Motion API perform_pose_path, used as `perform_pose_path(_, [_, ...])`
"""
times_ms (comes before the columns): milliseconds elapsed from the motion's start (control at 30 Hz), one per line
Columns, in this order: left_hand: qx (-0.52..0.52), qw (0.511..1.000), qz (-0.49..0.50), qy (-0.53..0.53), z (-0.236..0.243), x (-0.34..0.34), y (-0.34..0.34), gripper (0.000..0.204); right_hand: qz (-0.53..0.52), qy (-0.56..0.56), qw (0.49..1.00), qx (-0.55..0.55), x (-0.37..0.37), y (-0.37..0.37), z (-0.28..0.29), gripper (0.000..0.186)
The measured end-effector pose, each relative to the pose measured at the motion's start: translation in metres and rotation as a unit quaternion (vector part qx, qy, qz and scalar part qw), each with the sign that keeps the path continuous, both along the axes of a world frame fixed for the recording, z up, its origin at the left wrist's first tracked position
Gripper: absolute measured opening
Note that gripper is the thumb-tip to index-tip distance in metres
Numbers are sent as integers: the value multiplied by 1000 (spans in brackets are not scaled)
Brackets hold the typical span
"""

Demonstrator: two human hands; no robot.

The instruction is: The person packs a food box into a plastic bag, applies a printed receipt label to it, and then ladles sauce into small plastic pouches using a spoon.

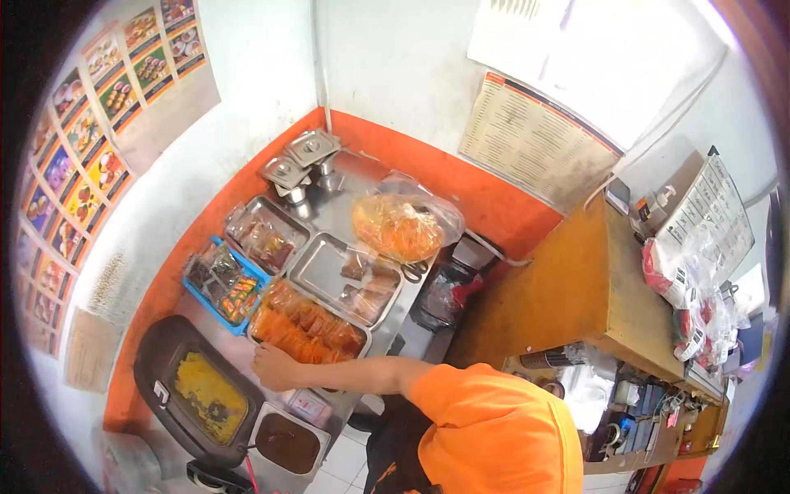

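My right arm reaches left over the steel table. My right hand (277,368) is closed with its fingers curled, at the near-left edge of a steel tray. Anything inside the fingers is too small or hidden to name. In that tray lie rows of orange-coloured skewered or sliced food (309,325), partly covered by clear plastic. Left of my hand sits a dark, rounded tub (164,350) with yellow food (212,395) spread in it. Below my hand is a steel pan of brown sauce (286,443), beside a small pale pink-and-white box (309,406). My left hand does not show.
A blue basket of packets (229,284), a steel tray of pieces (267,235) and another holding pieces (346,276) stand behind. Further off are lidded steel containers (313,146), a bag of orange food (403,226) and scissors (415,270). A wooden counter (543,288) rises to the right.
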State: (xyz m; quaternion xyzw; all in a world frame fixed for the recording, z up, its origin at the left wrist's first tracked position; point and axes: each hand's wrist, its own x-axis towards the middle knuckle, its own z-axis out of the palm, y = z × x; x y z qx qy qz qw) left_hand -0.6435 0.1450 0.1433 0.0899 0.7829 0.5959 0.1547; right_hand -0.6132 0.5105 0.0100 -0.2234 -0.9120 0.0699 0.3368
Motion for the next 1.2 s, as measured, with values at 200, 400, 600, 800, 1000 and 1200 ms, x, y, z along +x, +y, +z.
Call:
perform_pose_path(200, [89, 984, -152, -13, 5, 35, 47, 38, 183, 95, 803, -560, 73, -79, 92, 31])
perform_pose_path(400, [128, 953, -231, -148, 12, 60, 74, 25, 282, 73, 766, -573, 139, -123, 120, 27])
perform_pose_path(600, [77, 976, -190, -70, 5, 61, 61, 24, 263, 91, 770, -575, 148, -129, 112, 28])
perform_pose_path(800, [119, 979, -117, -118, 7, 82, 42, 28, 294, 114, 796, -516, 147, -154, 115, 23])
perform_pose_path(1000, [71, 994, -57, -66, -6, 88, 21, 31, 172, 43, 842, -510, 157, -173, 131, 26])
perform_pose_path(1200, [-12, 984, -129, 118, -7, 102, -3, 22, 304, 28, 795, -524, 159, -190, 131, 25])
